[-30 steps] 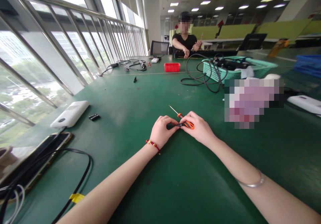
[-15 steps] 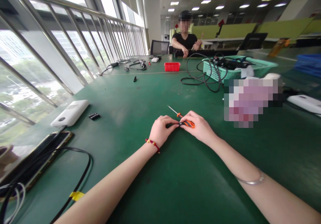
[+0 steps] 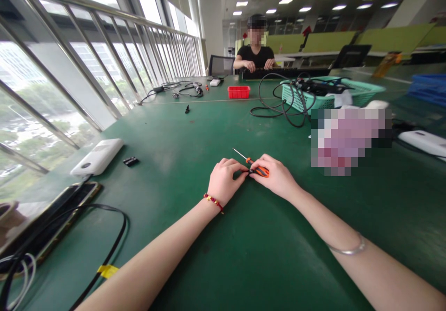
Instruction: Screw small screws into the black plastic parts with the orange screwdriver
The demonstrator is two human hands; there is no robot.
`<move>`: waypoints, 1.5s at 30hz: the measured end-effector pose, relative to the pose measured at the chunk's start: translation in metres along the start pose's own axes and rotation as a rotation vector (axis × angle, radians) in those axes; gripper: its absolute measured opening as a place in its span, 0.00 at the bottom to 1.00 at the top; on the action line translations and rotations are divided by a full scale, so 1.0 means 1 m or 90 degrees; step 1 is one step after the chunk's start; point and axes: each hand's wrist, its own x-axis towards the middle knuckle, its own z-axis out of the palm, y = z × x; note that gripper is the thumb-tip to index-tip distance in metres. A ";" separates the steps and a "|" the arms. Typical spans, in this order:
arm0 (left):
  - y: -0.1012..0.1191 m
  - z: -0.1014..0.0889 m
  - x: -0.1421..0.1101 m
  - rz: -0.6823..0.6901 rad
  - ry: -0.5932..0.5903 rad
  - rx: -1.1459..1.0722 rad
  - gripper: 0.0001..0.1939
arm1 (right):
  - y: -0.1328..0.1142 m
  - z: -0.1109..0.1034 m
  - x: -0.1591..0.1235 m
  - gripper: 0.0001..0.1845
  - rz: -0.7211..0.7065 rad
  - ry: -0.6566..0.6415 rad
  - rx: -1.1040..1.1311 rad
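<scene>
In the middle of the green table point(image 3: 167, 162), my left hand point(image 3: 225, 181) pinches a small black part point(image 3: 250, 171) between thumb and fingertips. My right hand point(image 3: 277, 176) meets it from the other side, its fingertips also at that part. An orange-and-black screwdriver point(image 3: 259, 168) is tucked in my right hand, its thin metal shaft pointing up and away to the left. The black part is mostly hidden by my fingers, so its exact kind cannot be made out.
To the left lie a white power bank point(image 3: 97, 156), a small black piece point(image 3: 131, 162) and a phone point(image 3: 52, 222) with cables. Farther off are a red bin point(image 3: 239, 92), a teal basket point(image 3: 299, 102) with cables, and a person point(image 3: 256, 55) seated at the far end.
My hands stay almost in place, with the small black part shifting slightly between my fingertips. Across the table, the person has lowered one hand and moved the other to the left.
</scene>
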 end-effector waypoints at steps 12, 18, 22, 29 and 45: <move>0.002 -0.001 0.000 -0.003 0.001 0.013 0.04 | 0.001 0.001 0.000 0.04 0.003 0.004 0.000; 0.001 -0.001 0.001 -0.017 0.005 -0.010 0.03 | 0.002 0.001 0.001 0.04 0.000 -0.009 0.011; -0.001 0.000 0.001 -0.033 0.012 -0.052 0.03 | 0.003 0.001 0.001 0.04 -0.005 -0.014 0.024; -0.001 0.000 0.001 -0.043 0.015 -0.101 0.03 | 0.003 -0.001 0.001 0.05 -0.018 -0.018 0.037; 0.000 0.001 0.000 0.002 0.038 -0.059 0.03 | 0.006 0.001 0.000 0.05 -0.028 -0.017 0.038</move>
